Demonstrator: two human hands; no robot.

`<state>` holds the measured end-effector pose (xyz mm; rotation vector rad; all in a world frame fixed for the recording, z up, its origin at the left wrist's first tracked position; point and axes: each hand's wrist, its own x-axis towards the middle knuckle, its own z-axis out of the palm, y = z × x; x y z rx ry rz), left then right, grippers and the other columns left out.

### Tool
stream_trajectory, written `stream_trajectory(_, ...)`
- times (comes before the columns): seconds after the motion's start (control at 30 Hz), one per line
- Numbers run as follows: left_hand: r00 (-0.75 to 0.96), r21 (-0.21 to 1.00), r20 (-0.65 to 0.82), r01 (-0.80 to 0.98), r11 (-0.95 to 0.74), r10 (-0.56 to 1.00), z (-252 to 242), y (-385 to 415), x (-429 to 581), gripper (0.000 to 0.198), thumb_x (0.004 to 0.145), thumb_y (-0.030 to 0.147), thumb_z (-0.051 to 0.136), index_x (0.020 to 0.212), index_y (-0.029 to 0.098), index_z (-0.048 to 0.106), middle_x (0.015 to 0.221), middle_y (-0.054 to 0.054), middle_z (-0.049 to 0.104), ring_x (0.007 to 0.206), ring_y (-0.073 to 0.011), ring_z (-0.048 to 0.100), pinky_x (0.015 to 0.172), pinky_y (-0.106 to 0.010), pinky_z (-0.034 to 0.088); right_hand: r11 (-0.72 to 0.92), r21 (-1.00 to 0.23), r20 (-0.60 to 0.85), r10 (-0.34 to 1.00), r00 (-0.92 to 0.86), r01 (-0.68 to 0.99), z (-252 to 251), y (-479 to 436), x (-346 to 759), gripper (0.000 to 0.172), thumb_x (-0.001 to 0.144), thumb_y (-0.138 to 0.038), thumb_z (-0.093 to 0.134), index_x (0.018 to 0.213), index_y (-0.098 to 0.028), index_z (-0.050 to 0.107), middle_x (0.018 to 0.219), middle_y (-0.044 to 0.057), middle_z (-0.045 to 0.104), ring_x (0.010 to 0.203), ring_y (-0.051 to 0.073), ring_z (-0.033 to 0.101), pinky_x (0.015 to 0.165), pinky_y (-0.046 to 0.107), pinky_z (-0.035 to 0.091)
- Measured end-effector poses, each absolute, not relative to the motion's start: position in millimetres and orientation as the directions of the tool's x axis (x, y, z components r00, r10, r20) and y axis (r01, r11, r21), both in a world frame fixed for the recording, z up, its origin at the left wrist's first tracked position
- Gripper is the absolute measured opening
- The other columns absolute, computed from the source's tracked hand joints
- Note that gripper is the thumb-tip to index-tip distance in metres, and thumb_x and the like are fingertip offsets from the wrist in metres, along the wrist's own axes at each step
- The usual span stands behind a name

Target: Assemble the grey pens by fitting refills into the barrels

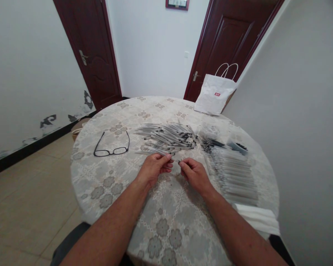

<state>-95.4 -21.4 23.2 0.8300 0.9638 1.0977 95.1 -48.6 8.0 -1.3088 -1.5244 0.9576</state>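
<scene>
My left hand (154, 168) and my right hand (193, 173) meet over the middle of a round table (100, 177) covered with a flowered cloth. Both hands have their fingers pinched together. The left fingers close on a thin clear pen tube (170, 156). The right fingertips pinch a small part that I cannot make out. Just beyond the hands lies a loose pile of pens (166, 137) with dark tips. To the right, clear packets of pens (233, 171) are stacked in a row.
Black-framed glasses (111, 147) lie on the table's left side. A white paper bag (216, 94) stands at the far edge. Folded white material (259, 218) sits at the right rim. Two dark red doors and a wall stand behind.
</scene>
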Motion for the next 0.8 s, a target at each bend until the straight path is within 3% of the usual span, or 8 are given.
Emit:
stream_trajectory(0.1, 0.152, 0.905, -0.212, -0.343, 0.252, 0.965, 23.8, -20.8, -95.6, 0.032, 0.076, 0.038, 0.085, 0.082, 0.01, 0.073, 0.088, -0.014, 0.076, 0.068, -0.0166, 0.07, 0.061, -0.029, 0.061, 0.249, -0.89, 0.267, 0.964, -0.006, 0.383, 14.6, -51.9, 93.4, 0.023, 0.089, -0.042, 0.068, 0.097, -0.021, 0.071, 0.088, 0.005, 0.071, 0.076, 0.018, 0.063, 0.067, 0.028, 0.048)
stream_trajectory(0.17, 0.149, 0.9, -0.213, -0.354, 0.253, 0.966, 25.1, -21.1, -95.3, 0.032, 0.075, 0.038, 0.085, 0.082, 0.01, 0.073, 0.088, -0.014, 0.076, 0.069, -0.0166, 0.07, 0.062, -0.028, 0.061, 0.257, -0.896, 0.287, 0.957, 0.031, 0.362, 15.7, -53.1, 91.8, 0.03, 0.087, -0.043, 0.07, 0.108, -0.022, 0.07, 0.095, 0.006, 0.071, 0.081, 0.019, 0.064, 0.069, 0.029, 0.049)
stream_trajectory(0.23, 0.148, 0.896, -0.214, -0.364, 0.254, 0.966, 26.2, -21.5, -94.8, 0.031, 0.075, 0.038, 0.085, 0.083, 0.01, 0.074, 0.088, -0.014, 0.076, 0.069, -0.0165, 0.07, 0.063, -0.028, 0.061, 0.206, -0.933, 0.228, 0.973, 0.039, 0.296, 14.1, -53.0, 90.8, 0.032, 0.092, -0.049, 0.063, 0.105, -0.021, 0.069, 0.087, 0.004, 0.07, 0.072, 0.018, 0.062, 0.063, 0.028, 0.048)
stream_trajectory(0.33, 0.16, 0.892, -0.212, -0.372, 0.257, 0.964, 26.1, -22.0, -94.5, 0.031, 0.074, 0.036, 0.087, 0.087, 0.01, 0.074, 0.089, -0.013, 0.076, 0.07, -0.0167, 0.071, 0.063, -0.027, 0.06, 0.112, -0.967, 0.116, 0.993, 0.004, 0.228, 9.5, -51.1, 90.9, 0.047, 0.1, -0.058, 0.044, 0.085, -0.02, 0.065, 0.068, 0.001, 0.061, 0.056, 0.015, 0.055, 0.054, 0.027, 0.042)
stream_trajectory(0.4, 0.169, 0.891, -0.206, -0.375, 0.256, 0.964, 25.3, -22.0, -94.8, 0.032, 0.074, 0.035, 0.087, 0.09, 0.011, 0.075, 0.089, -0.013, 0.076, 0.071, -0.0169, 0.071, 0.064, -0.027, 0.06, 0.099, -0.966, 0.097, 0.995, -0.021, 0.24, 7.5, -49.5, 91.4, 0.049, 0.1, -0.06, 0.044, 0.079, -0.02, 0.063, 0.062, 0.0, 0.057, 0.053, 0.014, 0.052, 0.051, 0.026, 0.04)
stream_trajectory(0.63, 0.16, 0.891, -0.208, -0.377, 0.254, 0.965, 26.8, -21.8, -97.1, 0.031, 0.075, 0.034, 0.086, 0.091, 0.01, 0.075, 0.089, -0.012, 0.076, 0.073, -0.017, 0.071, 0.064, -0.027, 0.06, 0.148, -0.962, 0.148, 0.989, -0.02, 0.228, 6.9, -48.3, 90.9, 0.033, 0.093, -0.053, 0.062, 0.085, -0.021, 0.064, 0.062, -0.003, 0.056, 0.055, 0.013, 0.049, 0.052, 0.025, 0.037)
stream_trajectory(0.8, 0.177, 0.89, -0.21, -0.372, 0.262, 0.962, 28.7, -22.8, -96.8, 0.032, 0.075, 0.034, 0.086, 0.094, 0.011, 0.075, 0.089, -0.012, 0.076, 0.074, -0.0173, 0.072, 0.066, -0.028, 0.06, 0.103, -0.977, 0.105, 0.994, 0.003, 0.185, 5.3, -48.8, 89.5, 0.047, 0.099, -0.06, 0.046, 0.08, -0.02, 0.062, 0.062, 0.0, 0.056, 0.053, 0.014, 0.049, 0.051, 0.026, 0.037)
